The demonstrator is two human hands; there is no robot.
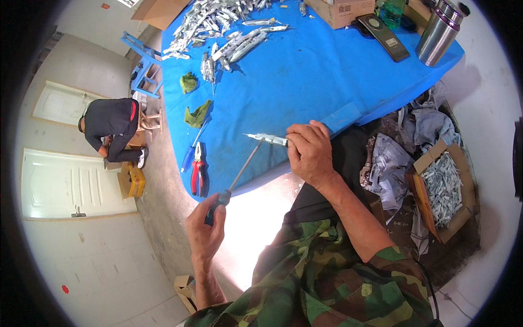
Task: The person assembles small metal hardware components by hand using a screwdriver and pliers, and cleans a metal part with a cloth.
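Closed round the dark teal handle of a screwdriver (245, 168), my left hand (205, 226) is low, just in front of the table edge. The screwdriver's shaft slants up to the right, its tip at a slim silvery-white part (266, 137) with a thin pointed end. My right hand (311, 152) pinches that part by its dark end, over the blue cloth, with the point facing left. Whether the tip presses into the part or only meets it, I cannot tell. Left of my hands lie pliers (199, 170) with red and black handles and a blue-handled screwdriver (188, 158).
A heap of similar silvery parts (210, 24) covers the far blue table (294, 82); two green crumpled pieces (196, 115) lie nearer. A phone-like device (384, 38) and steel flask (439, 34) stand far right. A filled carton (442, 188) is right; a seated person (111, 125) bends at left.
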